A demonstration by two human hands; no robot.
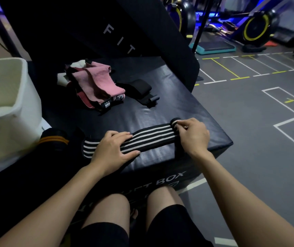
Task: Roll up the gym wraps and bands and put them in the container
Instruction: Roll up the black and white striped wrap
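A long black elastic wrap with white stripes (151,138) lies stretched across the near edge of a black padded vinyl box (187,111). The person's left hand (113,150) rests flat on the middle of it, fingers straight and pressing the fabric down onto the padding. The right hand (192,134) is curled over the wrap's right end, fingertips pinching a small tight roll (175,122) just begun there. Further back on the box sits a loose heap of pink fabric bands with black trim (96,84), and just beside it a black strap (139,90) lying flat. A white plastic container (8,104) stands at the left, touching the box's side. Between them a dark rolled wrap with orange stripes (53,139) is wedged.
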